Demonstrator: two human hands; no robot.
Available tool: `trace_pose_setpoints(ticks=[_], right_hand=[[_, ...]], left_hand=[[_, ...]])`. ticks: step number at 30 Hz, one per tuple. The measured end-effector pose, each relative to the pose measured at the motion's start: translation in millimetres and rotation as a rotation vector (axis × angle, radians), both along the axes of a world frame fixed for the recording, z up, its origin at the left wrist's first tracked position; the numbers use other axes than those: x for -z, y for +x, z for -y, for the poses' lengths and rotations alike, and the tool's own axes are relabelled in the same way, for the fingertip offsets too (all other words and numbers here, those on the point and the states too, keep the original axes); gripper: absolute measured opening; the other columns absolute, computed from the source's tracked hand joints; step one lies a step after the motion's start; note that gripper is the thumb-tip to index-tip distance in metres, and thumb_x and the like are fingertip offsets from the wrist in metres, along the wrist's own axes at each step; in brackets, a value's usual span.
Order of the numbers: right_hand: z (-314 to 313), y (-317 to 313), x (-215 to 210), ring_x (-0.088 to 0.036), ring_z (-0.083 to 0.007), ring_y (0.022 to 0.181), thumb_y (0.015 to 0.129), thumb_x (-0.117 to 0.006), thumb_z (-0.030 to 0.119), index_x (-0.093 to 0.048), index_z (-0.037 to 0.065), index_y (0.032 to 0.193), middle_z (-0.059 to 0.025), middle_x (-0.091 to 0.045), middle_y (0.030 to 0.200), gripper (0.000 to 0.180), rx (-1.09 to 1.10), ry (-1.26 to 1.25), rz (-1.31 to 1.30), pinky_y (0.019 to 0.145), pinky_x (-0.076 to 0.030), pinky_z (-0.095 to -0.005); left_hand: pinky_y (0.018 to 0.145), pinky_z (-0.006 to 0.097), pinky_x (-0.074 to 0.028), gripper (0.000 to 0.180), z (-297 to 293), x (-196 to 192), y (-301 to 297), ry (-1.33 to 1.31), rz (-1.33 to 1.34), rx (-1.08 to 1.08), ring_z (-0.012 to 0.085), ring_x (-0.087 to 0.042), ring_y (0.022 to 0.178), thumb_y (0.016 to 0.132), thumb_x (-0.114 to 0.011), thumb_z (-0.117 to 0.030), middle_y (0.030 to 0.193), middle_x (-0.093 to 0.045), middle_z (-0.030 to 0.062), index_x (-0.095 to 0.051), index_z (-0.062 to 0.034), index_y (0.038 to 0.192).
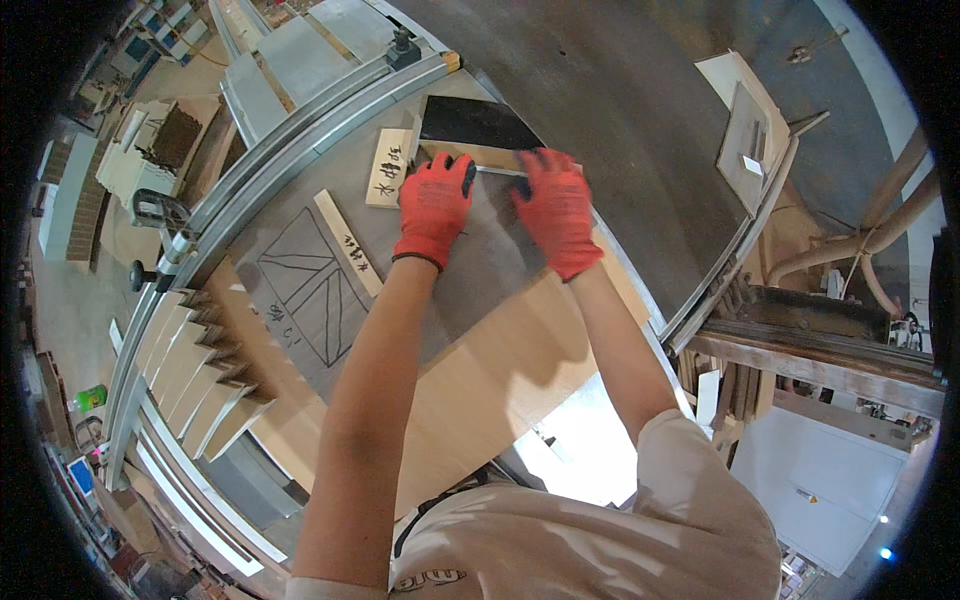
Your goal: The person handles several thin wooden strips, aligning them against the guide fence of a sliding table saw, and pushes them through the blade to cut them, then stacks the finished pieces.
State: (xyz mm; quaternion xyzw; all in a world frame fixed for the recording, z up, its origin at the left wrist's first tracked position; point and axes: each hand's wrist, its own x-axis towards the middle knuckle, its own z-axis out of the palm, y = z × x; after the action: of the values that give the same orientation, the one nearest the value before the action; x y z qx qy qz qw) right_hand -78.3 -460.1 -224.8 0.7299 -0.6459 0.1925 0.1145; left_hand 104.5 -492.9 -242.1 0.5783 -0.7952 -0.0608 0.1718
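Observation:
Red gloves with dark fingertips cover both my hands. My left hand (436, 208) has its fingers bent over the near edge of a black-topped board or stack of boards (478, 123) with a pale wood edge. My right hand (560, 215) is at the right part of that same edge, its fingers smeared by motion. Between the hands a thin light strip (497, 171) runs along the near side. Beside my left hand lies a wood piece with handwriting (388, 170). Farther left, a narrower marked strip (347, 240) lies on a grey sheet with a drawn diagram (315, 285).
A metal rail (290, 148) curves along the left, with a clamp (165, 220) on it. Several pale boards (205, 370) stand in a row at the lower left. A large plywood panel (500, 350) lies close to my body. A dark surface (620, 90) extends to the right.

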Motion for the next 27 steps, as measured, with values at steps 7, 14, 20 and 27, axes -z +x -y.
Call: trace_pose_setpoints(ticks=[7, 14, 20, 27], right_hand=[[20.9, 36.1, 2.6, -0.057, -0.0328, 0.112, 0.087, -0.056, 0.016, -0.062, 0.008, 0.117, -0.0122, -0.059, 0.116, 0.031, -0.027, 0.217, -0.113, 0.088, -0.053, -0.0414], [20.3, 39.0, -2.2, -0.059, -0.0314, 0.106, 0.086, -0.060, 0.014, -0.063, 0.008, 0.115, -0.0126, -0.058, 0.110, 0.030, -0.050, 0.196, -0.195, 0.082, -0.056, -0.0395], [32.5, 35.2, -9.2, -0.060, -0.0304, 0.099, 0.084, -0.061, 0.014, -0.065, 0.008, 0.112, -0.0136, -0.059, 0.107, 0.029, -0.104, 0.245, -0.197, 0.077, -0.057, -0.0387], [36.8, 45.2, -5.0, -0.060, -0.0305, 0.098, 0.084, -0.060, 0.014, -0.065, 0.005, 0.104, -0.0148, -0.059, 0.104, 0.022, -0.071, 0.239, -0.306, 0.071, -0.057, -0.0382]], left_hand=[[0.078, 0.043, -0.053, 0.034, -2.6, -2.4, -0.4, -0.114, -0.101, 0.001, 0.0304, -0.064, 0.095, 0.081, -0.068, -0.031, 0.105, -0.064, 0.0092, -0.063, -0.0176, 0.113], [0.084, 0.039, -0.049, 0.040, 24.4, -40.2, 101.9, -0.434, -0.423, -0.170, 0.0310, -0.062, 0.098, 0.075, -0.075, -0.030, 0.109, -0.065, 0.0112, -0.065, -0.0136, 0.110], [0.097, 0.055, -0.038, 0.061, 91.4, -46.1, 237.4, -0.102, 0.131, -0.595, 0.0346, -0.054, 0.117, 0.083, -0.061, -0.061, 0.122, -0.059, 0.0143, -0.058, -0.0178, 0.126], [0.097, 0.054, -0.040, 0.064, 93.7, -19.6, 248.3, -0.166, 0.334, -0.533, 0.0364, -0.058, 0.113, 0.091, -0.049, -0.061, 0.126, -0.061, 0.0152, -0.057, -0.0092, 0.127]])
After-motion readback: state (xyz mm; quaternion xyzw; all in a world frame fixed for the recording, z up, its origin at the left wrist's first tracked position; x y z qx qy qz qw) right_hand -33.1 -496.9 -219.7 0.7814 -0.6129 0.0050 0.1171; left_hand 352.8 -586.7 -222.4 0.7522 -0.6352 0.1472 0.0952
